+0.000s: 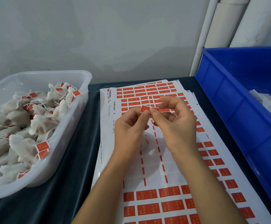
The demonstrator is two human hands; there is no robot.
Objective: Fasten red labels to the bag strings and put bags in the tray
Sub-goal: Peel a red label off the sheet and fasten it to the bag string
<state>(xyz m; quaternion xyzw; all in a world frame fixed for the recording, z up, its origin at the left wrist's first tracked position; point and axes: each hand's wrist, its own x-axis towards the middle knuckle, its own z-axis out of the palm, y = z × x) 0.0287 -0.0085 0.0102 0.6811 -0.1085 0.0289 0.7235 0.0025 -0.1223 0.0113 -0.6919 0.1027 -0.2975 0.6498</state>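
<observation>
- Both hands meet at the centre of the frame, above the label sheets. The left hand pinches a red label between thumb and forefinger; the right hand pinches its other side, where the string seems to cross it.
- The bag shows as a pale shape below the hands, lying on or just over the sheets; much of it is hidden.
- The step in hand looks like folding the label shut over the string. To do it well, keep the string in the fold line, bring the two halves edge to edge, then press along the whole face so the glue takes.
- A skewed fold would leave sticky margin bare, and that could catch on other bags.
- The clear tray at left holds many labelled bags; this one should go there once the label holds.
- The blue bin at right holds white stuff, likely unlabelled bags, though I cannot tell for sure.
- All stands on a dark worktop.
</observation>
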